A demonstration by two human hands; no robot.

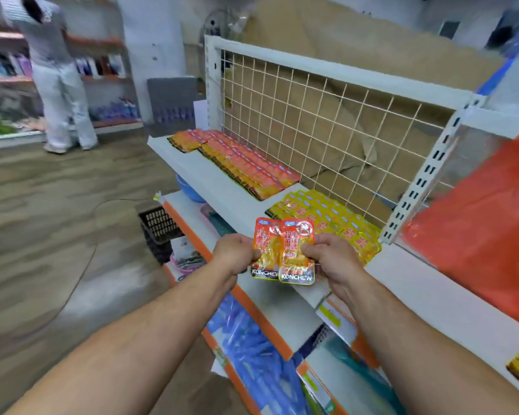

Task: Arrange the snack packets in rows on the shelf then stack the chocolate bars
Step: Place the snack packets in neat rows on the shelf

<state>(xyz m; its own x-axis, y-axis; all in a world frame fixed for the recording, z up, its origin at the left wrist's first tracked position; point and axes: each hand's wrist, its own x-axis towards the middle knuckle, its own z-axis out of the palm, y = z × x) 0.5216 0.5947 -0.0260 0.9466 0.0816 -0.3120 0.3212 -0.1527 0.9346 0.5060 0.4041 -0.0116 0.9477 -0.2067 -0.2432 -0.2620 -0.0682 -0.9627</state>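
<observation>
Pinching orange packets (294, 235) in left hand (237, 251) and right hand (333, 254), I logged rows (246, 166) laid beyond them; chocolate stacking presumably outstanding.

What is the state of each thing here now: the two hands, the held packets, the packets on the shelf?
left hand, grips the left orange packet
right hand, pinches the right orange packet
left orange packet, upright, its edge behind the right orange packet
orange rows, lying flat and overlapped on the shelf
yellow packets, lying flat and overlapped beside the orange rows
</observation>
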